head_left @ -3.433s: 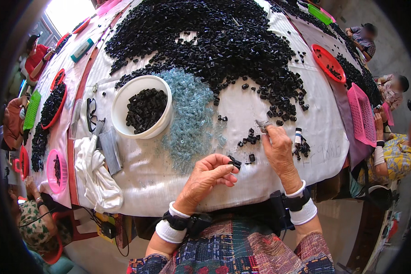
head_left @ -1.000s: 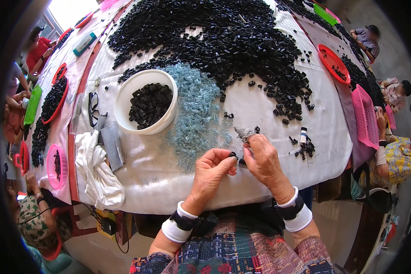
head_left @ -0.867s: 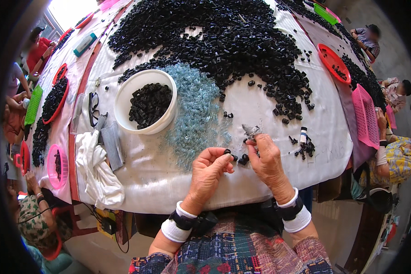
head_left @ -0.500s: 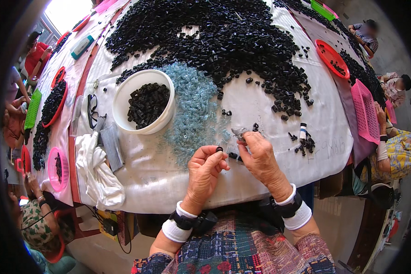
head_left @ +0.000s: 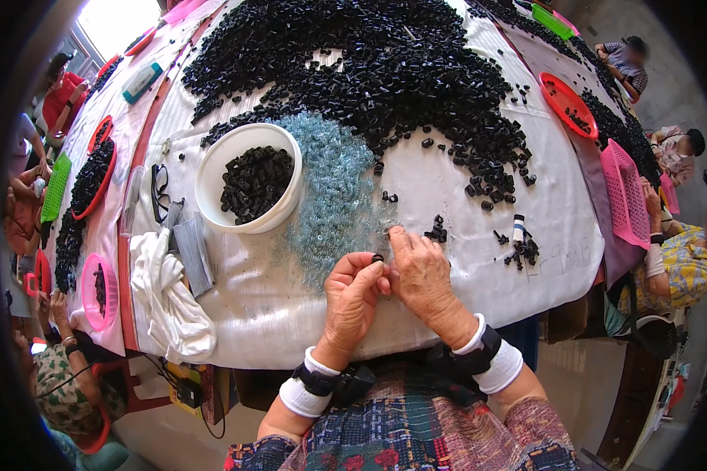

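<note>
- We take this for a workshop, a shared room for handwork.
- We see a broad cloth-covered table (head_left: 428, 180) bearing a very large heap of small black pieces (head_left: 369, 78), beside a smaller pile of clear bluish pieces (head_left: 330, 188).
- We find more of the black pieces in 1 white bowl (head_left: 210, 184) and on red trays (head_left: 556, 96) at both sides.
- We notice pink baskets (head_left: 624, 196) and green baskets (head_left: 56, 188) among these supplies.
- We count 3 people (head_left: 683, 251) along the right edge, with others along the left.
</note>
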Demonstrator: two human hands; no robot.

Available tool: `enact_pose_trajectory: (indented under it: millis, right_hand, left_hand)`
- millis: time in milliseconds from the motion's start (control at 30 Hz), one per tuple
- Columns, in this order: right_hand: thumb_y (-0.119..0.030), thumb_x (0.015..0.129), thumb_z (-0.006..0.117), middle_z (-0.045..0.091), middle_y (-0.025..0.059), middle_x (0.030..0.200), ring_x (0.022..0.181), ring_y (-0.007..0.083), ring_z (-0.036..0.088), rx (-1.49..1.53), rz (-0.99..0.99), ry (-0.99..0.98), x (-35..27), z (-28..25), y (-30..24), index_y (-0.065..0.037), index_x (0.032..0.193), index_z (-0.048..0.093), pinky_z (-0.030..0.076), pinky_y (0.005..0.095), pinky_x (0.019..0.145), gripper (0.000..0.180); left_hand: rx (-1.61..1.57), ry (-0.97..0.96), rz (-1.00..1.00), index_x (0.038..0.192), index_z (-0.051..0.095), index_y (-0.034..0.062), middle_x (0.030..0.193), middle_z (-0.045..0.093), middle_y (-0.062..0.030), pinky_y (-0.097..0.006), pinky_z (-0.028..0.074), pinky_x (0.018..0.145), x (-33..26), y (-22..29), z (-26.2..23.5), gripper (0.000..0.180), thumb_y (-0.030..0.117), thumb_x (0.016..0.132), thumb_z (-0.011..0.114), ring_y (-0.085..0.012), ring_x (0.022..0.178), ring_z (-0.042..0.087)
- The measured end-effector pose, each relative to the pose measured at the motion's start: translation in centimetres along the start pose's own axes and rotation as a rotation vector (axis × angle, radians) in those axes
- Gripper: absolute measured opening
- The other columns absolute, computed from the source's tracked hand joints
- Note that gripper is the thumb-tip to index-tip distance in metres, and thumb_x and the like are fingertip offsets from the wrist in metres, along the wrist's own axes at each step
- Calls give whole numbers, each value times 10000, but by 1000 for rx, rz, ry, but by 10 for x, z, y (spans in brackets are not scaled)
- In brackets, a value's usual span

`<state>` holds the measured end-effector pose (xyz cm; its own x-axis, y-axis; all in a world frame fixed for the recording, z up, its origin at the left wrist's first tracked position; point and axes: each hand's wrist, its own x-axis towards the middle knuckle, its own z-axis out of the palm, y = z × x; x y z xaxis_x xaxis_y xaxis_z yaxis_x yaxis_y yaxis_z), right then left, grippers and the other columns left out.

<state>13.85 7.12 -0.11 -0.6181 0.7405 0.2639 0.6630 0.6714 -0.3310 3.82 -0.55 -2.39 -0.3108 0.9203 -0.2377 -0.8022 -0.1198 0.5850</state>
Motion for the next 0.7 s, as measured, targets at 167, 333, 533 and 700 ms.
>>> enact_pose_trajectory:
  millis: [167,333,533,700]
  right_hand:
    - [-6,663,589,553,121,767,693,317,566,114,53,188,-1,-2,24,-22,1019,462,454,402,627,379]
    - [25,720,595,536,85,735,594,146,542,870,235,47,0,-26,20,-7,992,469,446,263,525,302]
    - [51,719,582,544,122,759,637,238,568,679,8,17,-6,-44,20,16,849,543,454,311,557,140]
    - [59,724,582,542,155,764,686,339,563,628,-55,8,-14,-47,25,10,830,535,455,359,589,125]
  left_hand:
    - [114,-13,-79,977,548,10,840,622,-81,-242,480,620,2,1,5,145,35,843,598,-119,656,573]
    - [211,-28,-103,981,551,7,831,627,-67,-231,485,627,3,2,6,164,41,836,617,-112,670,586]
    - [404,-50,-79,953,579,0,844,618,-24,-205,487,622,-2,1,12,155,47,820,646,-80,698,586]
    - [475,-66,-64,955,584,0,853,615,-13,-201,496,642,-5,-4,12,152,26,817,642,-63,714,578]
